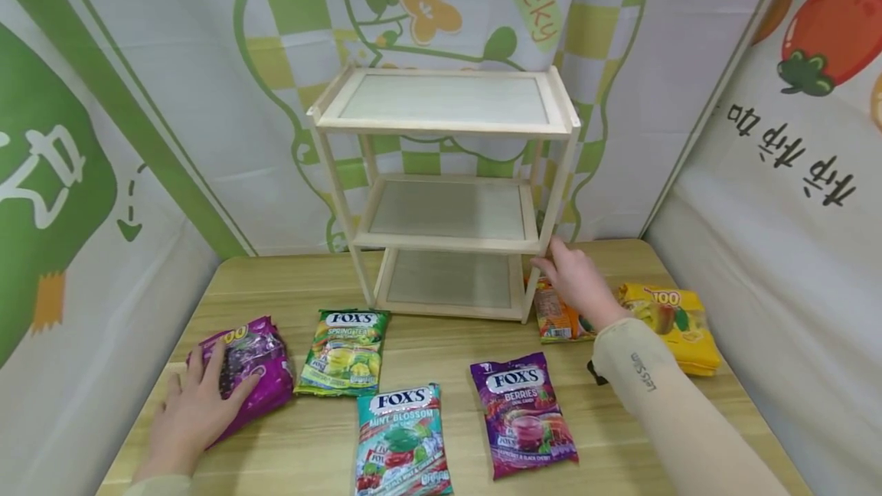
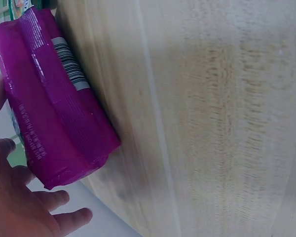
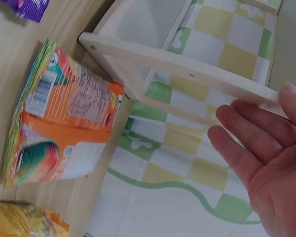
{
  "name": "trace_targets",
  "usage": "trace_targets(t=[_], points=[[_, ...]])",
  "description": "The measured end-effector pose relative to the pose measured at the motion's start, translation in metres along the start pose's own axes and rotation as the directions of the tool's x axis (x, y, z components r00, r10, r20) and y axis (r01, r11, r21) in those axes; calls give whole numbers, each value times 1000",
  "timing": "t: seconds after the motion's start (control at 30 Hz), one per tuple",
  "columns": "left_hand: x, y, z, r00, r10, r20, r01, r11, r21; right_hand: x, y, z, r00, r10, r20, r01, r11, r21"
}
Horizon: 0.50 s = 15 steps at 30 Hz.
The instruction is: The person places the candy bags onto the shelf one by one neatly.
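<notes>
A pale wooden three-tier shelf (image 1: 441, 243) stands upright on the table. At its right front post is my right hand (image 1: 579, 282), thumb on one side of the wood and fingers on the other, holding it near the middle tier. In the right wrist view the right hand (image 3: 271, 148) has its thumb against the post (image 3: 187, 74), with several fingers only slightly bent. My left hand (image 1: 196, 412) rests on a purple candy bag (image 1: 258, 373) at the table's left, fingers spread. The left wrist view shows that bag's barcode side (image 2: 59, 103) beside the left hand (image 2: 19, 197).
A green FOX'S bag (image 1: 344, 354), a teal FOX'S bag (image 1: 403, 442) and a purple FOX'S berries bag (image 1: 524, 416) lie in front of the shelf. An orange bag (image 3: 74, 113) lies by its right foot, with a yellow bag (image 1: 678, 327) further right. Printed curtains (image 1: 441, 6) enclose the table.
</notes>
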State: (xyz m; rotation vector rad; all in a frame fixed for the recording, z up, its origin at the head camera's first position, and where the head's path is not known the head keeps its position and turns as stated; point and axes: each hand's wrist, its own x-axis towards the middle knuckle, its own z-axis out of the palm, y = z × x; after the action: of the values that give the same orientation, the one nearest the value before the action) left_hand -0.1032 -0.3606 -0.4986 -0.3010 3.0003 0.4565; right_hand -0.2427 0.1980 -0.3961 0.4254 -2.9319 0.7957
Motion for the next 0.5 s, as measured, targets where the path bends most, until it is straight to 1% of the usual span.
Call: trace_targets(t=[0.13, 0.3, 0.4, 0.5], points=[[1, -3, 3, 1000, -14, 7, 14, 1000, -14, 1, 1, 1, 1000, 17, 18, -18, 999, 30], [3, -5, 5, 995, -81, 51, 84, 994, -64, 2, 2, 1, 999, 25, 45, -28, 998, 61], [5, -4, 6, 989, -136, 64, 143, 982, -121, 3, 3, 0, 998, 32, 52, -37, 996, 87], [8, -6, 8, 980, -185, 73, 196, 960, -201, 3, 4, 0, 998, 34, 53, -39, 993, 111]])
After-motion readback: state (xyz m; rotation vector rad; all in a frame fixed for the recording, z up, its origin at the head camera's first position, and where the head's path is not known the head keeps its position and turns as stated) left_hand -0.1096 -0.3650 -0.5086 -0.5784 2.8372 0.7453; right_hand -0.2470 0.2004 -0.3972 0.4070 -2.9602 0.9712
